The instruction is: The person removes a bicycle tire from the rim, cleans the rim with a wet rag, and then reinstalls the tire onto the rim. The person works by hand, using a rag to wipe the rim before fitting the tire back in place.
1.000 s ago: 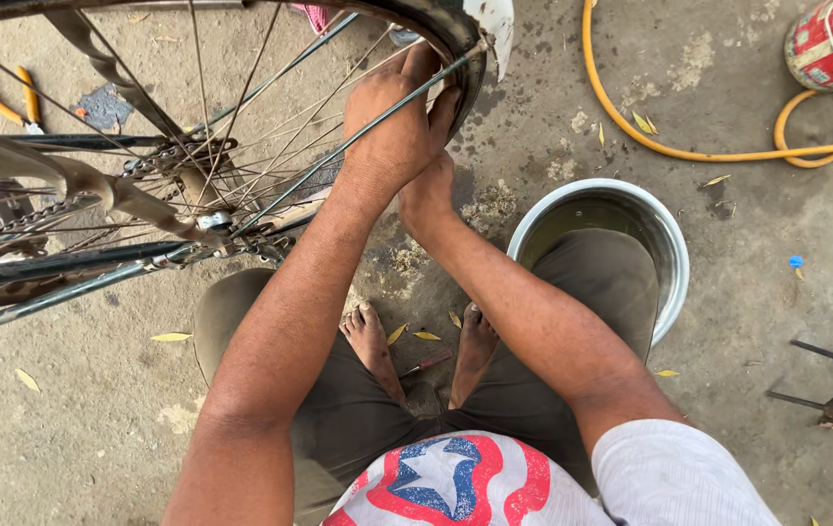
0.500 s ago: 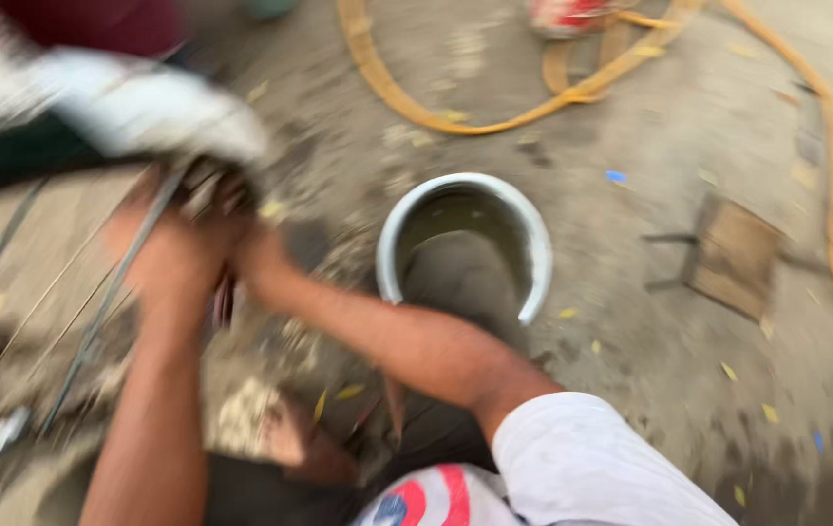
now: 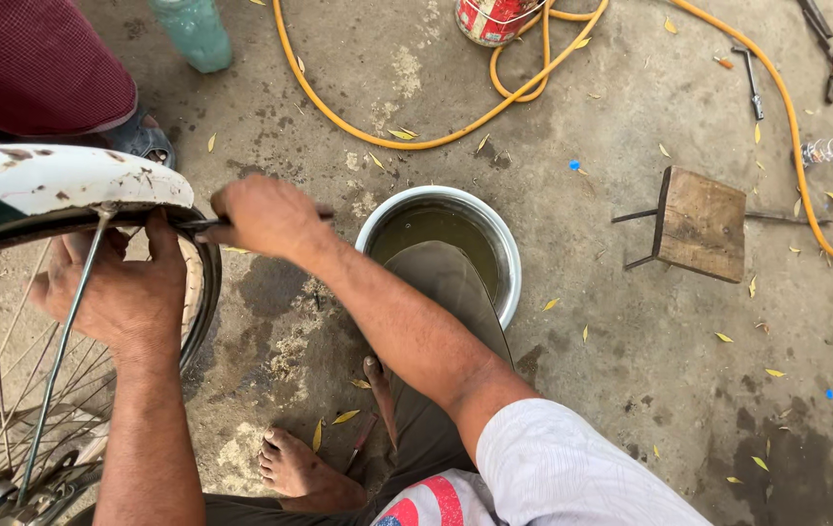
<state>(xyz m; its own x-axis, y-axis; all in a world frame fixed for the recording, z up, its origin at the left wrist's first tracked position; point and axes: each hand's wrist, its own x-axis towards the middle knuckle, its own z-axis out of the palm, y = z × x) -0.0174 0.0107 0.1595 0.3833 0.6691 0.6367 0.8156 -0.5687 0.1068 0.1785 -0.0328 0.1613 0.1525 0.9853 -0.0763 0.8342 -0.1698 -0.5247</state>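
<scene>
Where water stands: steel basin.

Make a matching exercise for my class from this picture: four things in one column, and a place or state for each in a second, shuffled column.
Things:
1. metal basin
2. orange hose
3. left hand
4. wooden stool

Places or states:
A. tipped on its side on the concrete
B. gripping the bicycle tyre
C. holding murky water
D. looped across the ground

Pairs: 1-C, 2-D, 3-B, 4-A
</scene>
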